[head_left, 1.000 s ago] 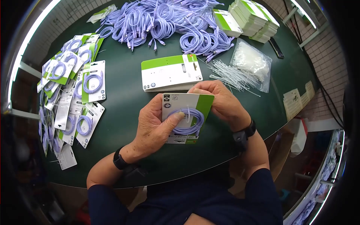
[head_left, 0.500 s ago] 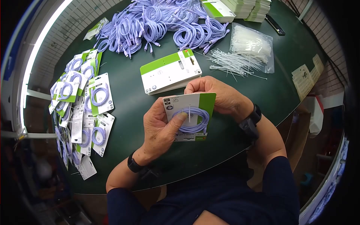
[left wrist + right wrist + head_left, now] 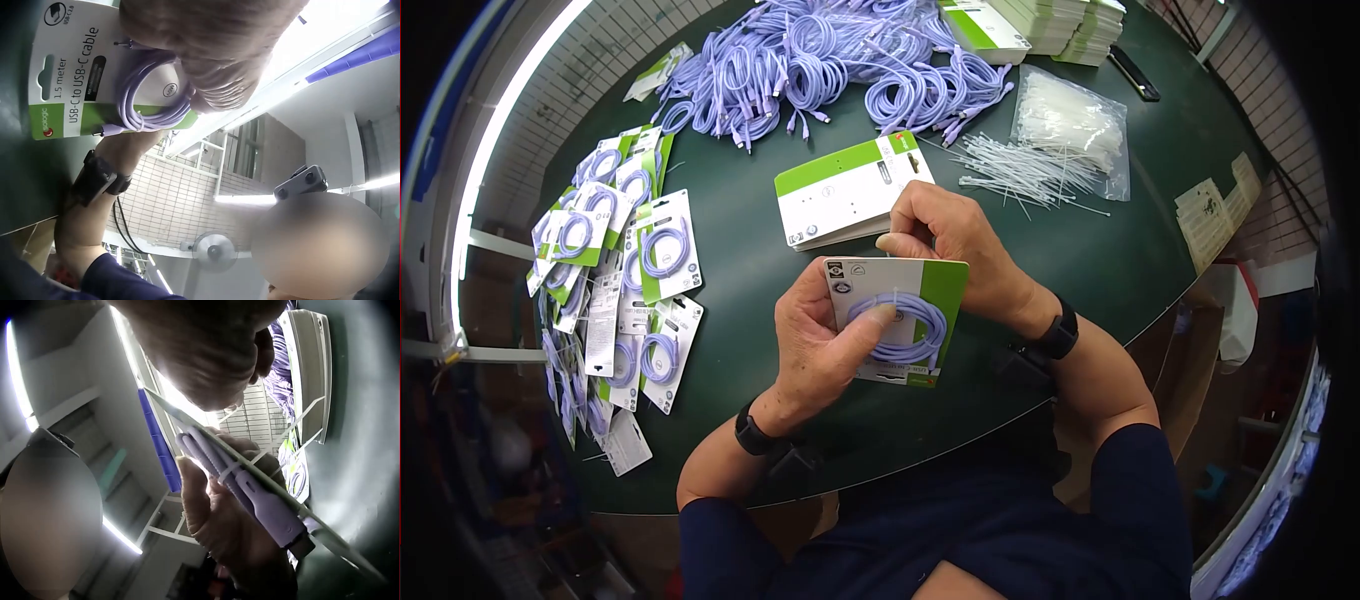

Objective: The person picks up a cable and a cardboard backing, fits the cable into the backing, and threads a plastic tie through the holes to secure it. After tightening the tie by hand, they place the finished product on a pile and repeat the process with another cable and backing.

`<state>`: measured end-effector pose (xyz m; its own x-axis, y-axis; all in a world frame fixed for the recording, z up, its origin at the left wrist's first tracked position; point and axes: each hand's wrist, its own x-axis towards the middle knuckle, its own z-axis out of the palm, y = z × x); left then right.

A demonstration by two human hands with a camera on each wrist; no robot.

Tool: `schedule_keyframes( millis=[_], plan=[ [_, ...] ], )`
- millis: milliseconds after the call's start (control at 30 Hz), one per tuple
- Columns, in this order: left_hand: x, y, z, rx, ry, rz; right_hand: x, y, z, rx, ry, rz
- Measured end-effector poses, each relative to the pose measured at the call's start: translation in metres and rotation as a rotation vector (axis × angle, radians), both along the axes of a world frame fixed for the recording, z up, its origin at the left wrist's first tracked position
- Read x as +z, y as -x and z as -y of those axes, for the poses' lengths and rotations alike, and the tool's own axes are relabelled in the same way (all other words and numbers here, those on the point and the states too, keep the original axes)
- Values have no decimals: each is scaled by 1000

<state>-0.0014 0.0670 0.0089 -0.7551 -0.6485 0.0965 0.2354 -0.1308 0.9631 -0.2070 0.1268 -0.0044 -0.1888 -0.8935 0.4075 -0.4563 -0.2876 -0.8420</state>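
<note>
My left hand (image 3: pixel 820 340) holds a white and green cable card (image 3: pixel 948 285), with the thumb laid over a coiled lilac USB-C cable (image 3: pixel 915 350) on its front. A thin white cable tie (image 3: pixel 290 430) crosses the coil, and its two ends stick out behind the card in the right wrist view. Behind the card's upper right edge is my right hand (image 3: pixel 965 250), fingers bent and thumb near the forefinger. I cannot tell whether it pinches anything. Just beyond lies a stack of printed cards (image 3: pixel 830 205).
Finished cards with cables (image 3: pixel 665 250) lie heaped at the left. A large pile of lilac cables (image 3: pixel 800 70) fills the back. Loose white ties (image 3: pixel 1025 170) and a bag of ties (image 3: pixel 1070 120) lie right, near stacked cards (image 3: pixel 1050 25) and a black-handled tool (image 3: pixel 1133 73).
The white tie, which stood up from the coil's front, now shows only a short piece close against it. My right hand has risen behind the card, thumb and forefinger showing above its edge.
</note>
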Motion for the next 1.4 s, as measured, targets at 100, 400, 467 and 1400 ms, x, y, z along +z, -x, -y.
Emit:
schedule_keyframes(
  millis=[100, 400, 467, 1400],
  plan=[
    [-1, -4, 5, -14, 78, 46, 1, -4, -2, -42, 54, -99],
    [5, -5, 14, 69, 116, 133, 14, 8, -9, -113, 89, 560],
    [0, 2, 20, 128, 41, 83, 15, -2, -17, -114, 67, 510],
    [4, 2, 42, 438, 1390, 184, -2, -28, -20, 110, 131, 57]
  ],
)
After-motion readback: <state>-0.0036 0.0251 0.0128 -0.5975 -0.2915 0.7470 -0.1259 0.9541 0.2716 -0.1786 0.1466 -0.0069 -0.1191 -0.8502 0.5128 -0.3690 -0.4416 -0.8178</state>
